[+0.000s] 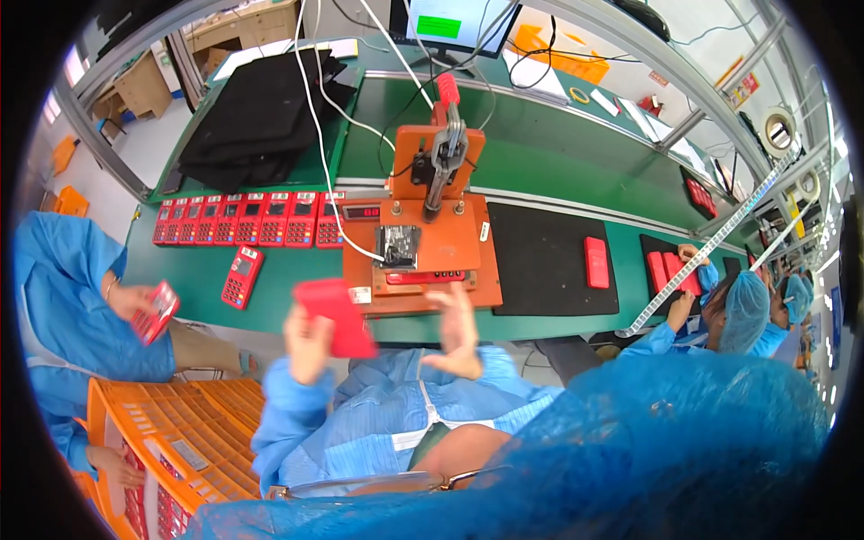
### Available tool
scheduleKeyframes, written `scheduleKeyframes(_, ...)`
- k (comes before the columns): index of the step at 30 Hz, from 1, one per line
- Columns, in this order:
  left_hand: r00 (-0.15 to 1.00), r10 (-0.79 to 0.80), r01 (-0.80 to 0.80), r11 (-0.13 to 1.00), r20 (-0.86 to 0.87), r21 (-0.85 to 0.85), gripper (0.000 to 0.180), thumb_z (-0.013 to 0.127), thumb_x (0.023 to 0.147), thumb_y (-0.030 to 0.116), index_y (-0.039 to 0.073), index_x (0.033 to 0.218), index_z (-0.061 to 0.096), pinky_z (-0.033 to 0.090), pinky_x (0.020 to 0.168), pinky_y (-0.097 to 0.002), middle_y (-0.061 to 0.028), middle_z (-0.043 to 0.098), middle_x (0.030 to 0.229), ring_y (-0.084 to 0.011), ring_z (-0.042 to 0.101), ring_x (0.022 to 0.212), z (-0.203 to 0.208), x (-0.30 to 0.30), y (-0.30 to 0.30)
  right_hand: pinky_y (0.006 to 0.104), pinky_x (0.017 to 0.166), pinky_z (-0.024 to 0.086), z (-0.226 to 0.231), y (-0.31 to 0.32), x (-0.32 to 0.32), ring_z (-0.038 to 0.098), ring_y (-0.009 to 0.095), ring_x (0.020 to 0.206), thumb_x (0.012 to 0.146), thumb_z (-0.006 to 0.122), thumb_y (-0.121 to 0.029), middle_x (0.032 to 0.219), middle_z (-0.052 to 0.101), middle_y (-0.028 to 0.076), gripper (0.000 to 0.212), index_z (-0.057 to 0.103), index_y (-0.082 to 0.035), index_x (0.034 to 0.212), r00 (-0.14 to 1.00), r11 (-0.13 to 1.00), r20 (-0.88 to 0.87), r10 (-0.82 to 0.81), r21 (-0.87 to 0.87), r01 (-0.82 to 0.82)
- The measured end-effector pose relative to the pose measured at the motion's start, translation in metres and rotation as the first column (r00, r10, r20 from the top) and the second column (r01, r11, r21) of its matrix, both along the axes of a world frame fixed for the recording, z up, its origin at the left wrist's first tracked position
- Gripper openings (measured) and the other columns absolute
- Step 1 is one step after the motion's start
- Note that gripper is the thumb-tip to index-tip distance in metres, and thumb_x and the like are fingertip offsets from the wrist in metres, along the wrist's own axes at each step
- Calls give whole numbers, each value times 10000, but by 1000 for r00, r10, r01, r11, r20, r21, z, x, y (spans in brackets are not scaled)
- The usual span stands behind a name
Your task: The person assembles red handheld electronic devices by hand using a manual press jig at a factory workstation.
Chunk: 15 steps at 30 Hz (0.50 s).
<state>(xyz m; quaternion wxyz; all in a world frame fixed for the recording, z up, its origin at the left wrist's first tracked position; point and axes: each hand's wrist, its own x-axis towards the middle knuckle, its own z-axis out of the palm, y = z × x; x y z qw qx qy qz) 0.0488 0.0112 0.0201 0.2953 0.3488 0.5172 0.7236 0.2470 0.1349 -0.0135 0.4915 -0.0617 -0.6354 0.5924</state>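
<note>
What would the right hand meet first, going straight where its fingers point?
Likely the orange, flat-plated clamp fixture, just beyond the open right hand, perhaps at the red keypad device inside it; depth is unclear.

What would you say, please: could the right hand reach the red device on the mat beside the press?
Probably yes: the right hand looks empty, and nothing visibly blocks the red device.
</note>
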Motion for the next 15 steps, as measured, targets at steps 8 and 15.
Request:
scheduleKeyframes(8, 791, 41, -112, 991, -610, -78, 394, 791, 607, 119, 27, 930, 585, 443, 776, -351, -110, 541, 894, -266, 534, 866, 0, 27, 58, 519, 789, 541, 7, -2, 59, 518, 331, 1134, 917, 536, -222, 1307, 442, 201, 513, 327, -42, 1349, 899, 528, -187, 395, -755, -389)
scheduleKeyframes(15, 459, -317, 151, 948, -830, -279, 688, 832, 504, 429, 27, 1020, 617, 426, 850, -437, -168, 555, 1019, -369, 497, 948, 0, -35, 119, 454, 795, 540, 11, 93, 147, 576, 275, 1021, 909, 300, -606, 1216, 506, 194, 717, 348, -26, 1329, 975, 863, 202, -97, -470, 183)
